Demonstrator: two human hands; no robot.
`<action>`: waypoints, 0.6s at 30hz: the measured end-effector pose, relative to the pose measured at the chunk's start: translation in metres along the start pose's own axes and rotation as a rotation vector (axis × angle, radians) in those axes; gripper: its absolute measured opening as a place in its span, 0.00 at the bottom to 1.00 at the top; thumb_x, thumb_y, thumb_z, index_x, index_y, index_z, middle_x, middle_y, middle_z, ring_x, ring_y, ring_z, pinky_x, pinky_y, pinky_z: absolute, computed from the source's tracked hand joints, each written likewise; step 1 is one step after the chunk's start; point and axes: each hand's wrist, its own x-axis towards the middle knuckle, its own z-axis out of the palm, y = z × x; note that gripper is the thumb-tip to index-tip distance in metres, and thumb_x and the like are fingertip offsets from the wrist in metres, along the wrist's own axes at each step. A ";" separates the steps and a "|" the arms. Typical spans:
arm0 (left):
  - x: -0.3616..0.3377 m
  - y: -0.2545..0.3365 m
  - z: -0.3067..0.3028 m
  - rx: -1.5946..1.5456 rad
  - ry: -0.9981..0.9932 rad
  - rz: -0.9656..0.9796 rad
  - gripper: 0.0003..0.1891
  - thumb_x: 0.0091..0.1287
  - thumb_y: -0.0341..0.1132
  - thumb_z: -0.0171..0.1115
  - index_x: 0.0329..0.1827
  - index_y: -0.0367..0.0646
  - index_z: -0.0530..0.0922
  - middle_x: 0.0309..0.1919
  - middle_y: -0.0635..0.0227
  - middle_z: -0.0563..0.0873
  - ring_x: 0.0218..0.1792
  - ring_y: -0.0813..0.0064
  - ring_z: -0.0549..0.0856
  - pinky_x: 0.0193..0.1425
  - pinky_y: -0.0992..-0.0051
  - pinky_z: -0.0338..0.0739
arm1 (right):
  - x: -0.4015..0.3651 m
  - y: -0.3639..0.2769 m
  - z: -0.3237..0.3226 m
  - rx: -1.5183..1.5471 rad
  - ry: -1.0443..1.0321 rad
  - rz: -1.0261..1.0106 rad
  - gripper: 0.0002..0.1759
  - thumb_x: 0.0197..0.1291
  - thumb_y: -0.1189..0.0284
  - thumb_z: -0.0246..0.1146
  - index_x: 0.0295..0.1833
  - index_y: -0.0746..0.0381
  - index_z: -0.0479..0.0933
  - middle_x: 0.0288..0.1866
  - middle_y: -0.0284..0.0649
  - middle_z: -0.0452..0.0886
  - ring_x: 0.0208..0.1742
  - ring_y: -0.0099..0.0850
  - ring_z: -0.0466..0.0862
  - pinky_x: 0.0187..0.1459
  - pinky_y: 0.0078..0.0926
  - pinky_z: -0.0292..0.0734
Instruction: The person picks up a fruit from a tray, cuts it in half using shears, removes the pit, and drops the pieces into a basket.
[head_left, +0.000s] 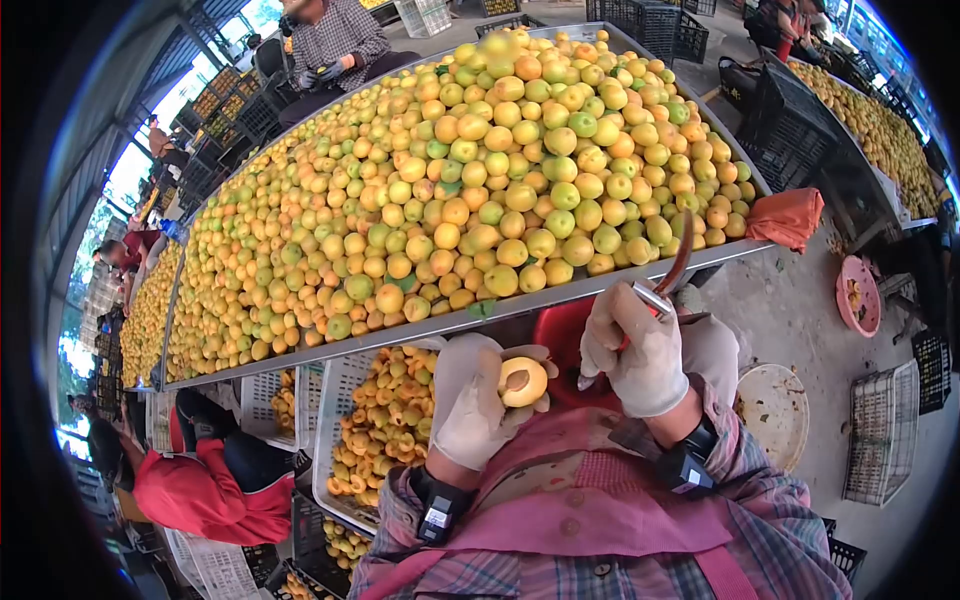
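My left hand (480, 400), in a pale glove, holds a halved yellow fruit (524, 382) with its cut face up and the brown stone showing. To its right, my right hand (635, 345), also gloved, is closed round a tool with a metal part (652, 298) at the top; its handle is mostly hidden by the fingers. The two hands are apart. Beyond them, a large heap of yellow and green fruit (450, 190) fills a metal-edged table (420, 328). A red basin (562, 335) shows between my hands.
At lower left, a white crate (327, 440) holds cut fruit, near a person in red (215, 490). Another person (335, 50) sits beyond the heap. On the right are an orange-red bag (785, 218), a pink basin (858, 296), a round white lid (773, 415) and a crate (882, 432).
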 end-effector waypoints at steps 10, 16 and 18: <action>0.002 -0.003 0.007 -0.073 -0.050 -0.191 0.22 0.62 0.27 0.66 0.58 0.40 0.71 0.48 0.65 0.77 0.39 0.79 0.79 0.41 0.80 0.75 | -0.002 0.002 0.018 -0.015 -0.003 -0.179 0.11 0.66 0.74 0.55 0.29 0.62 0.68 0.17 0.32 0.67 0.16 0.24 0.69 0.19 0.22 0.63; 0.005 0.008 0.012 -0.272 -0.084 -0.441 0.19 0.64 0.32 0.66 0.56 0.40 0.73 0.37 0.70 0.78 0.35 0.82 0.79 0.39 0.80 0.75 | -0.007 0.009 0.023 0.023 -0.057 -0.229 0.19 0.72 0.63 0.54 0.29 0.61 0.65 0.18 0.33 0.61 0.14 0.25 0.61 0.20 0.25 0.66; 0.004 0.007 0.011 -0.215 -0.111 -0.428 0.14 0.64 0.28 0.64 0.53 0.41 0.77 0.47 0.67 0.75 0.34 0.80 0.80 0.37 0.78 0.76 | -0.008 0.010 0.021 0.013 -0.132 -0.223 0.18 0.71 0.63 0.56 0.30 0.60 0.66 0.18 0.33 0.61 0.14 0.26 0.62 0.20 0.26 0.66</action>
